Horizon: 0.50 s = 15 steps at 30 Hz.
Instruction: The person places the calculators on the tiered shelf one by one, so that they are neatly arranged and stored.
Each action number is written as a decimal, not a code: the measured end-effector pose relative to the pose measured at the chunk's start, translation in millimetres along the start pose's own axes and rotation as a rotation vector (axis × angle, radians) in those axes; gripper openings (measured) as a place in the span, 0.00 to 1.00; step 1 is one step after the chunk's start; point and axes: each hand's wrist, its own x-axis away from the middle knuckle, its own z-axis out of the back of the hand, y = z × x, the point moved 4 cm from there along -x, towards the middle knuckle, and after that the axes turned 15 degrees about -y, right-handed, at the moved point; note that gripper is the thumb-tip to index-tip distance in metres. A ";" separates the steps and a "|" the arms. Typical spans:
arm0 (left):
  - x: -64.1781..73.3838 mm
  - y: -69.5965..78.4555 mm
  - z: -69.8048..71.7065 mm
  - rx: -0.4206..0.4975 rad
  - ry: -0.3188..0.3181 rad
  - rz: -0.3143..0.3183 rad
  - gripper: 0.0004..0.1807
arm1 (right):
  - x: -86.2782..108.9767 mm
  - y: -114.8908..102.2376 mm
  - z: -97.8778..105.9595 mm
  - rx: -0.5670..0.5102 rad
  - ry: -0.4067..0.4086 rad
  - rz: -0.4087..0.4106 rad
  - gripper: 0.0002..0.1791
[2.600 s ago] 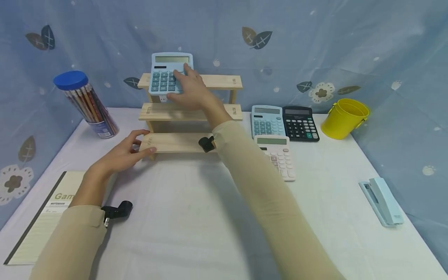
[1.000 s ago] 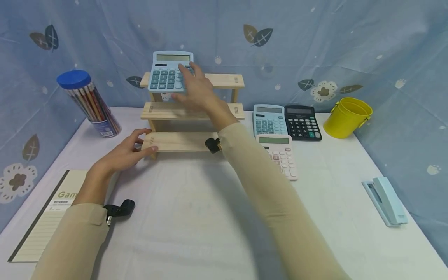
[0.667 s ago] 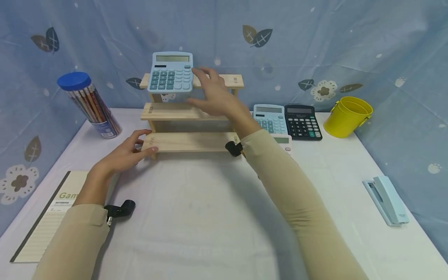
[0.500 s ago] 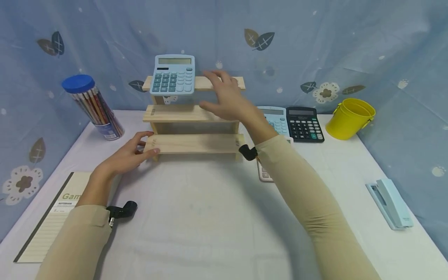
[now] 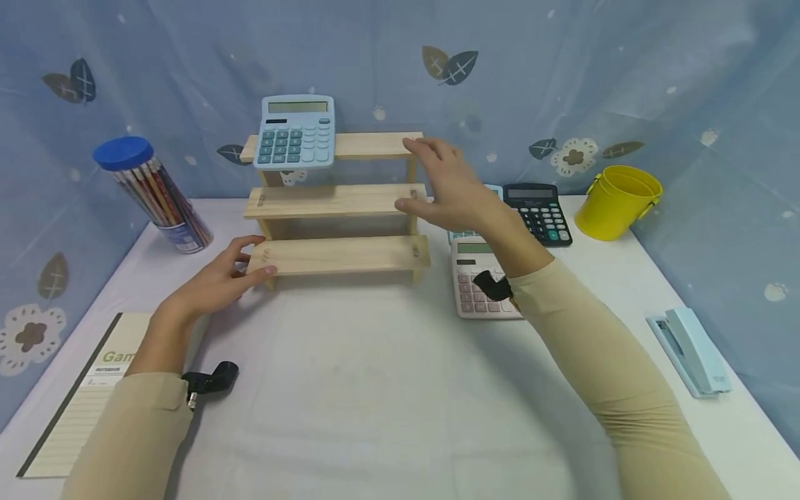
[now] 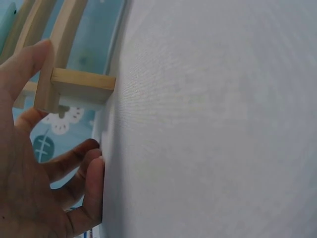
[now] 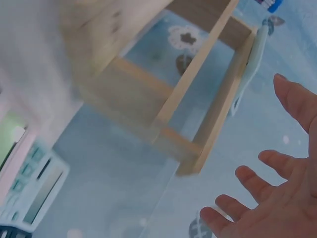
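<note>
Right hand [image 5: 453, 187], fingers spread, is hiding much of the rear blue calculator [image 7: 37, 186]; forearms [image 5: 600, 354] are covering parts of the pink calculator [image 5: 469, 274] and notebook [image 5: 81, 410]. Left hand [image 5: 215, 281] is pinching the lowest board of the wooden rack [image 5: 337, 255]; the light-blue calculator [image 5: 296, 132] is resting on top.

A notebook [image 5: 75, 413] reads "Gam", the rest hidden, above a smaller "NOTEBOOK"; key markings on the calculators [image 5: 296, 132] too small to read.
</note>
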 end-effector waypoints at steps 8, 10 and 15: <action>1.8 -3.1 4.0 0.003 0.005 0.009 0.49 | 27.9 21.5 3.8 0.011 0.016 -0.021 0.49; 2.1 -3.6 4.0 0.002 0.005 0.010 0.50 | 34.4 25.7 1.4 0.017 0.018 -0.023 0.50; 2.3 0.2 2.8 0.009 0.002 -0.004 0.49 | 51.4 35.5 -4.9 0.030 0.004 -0.070 0.51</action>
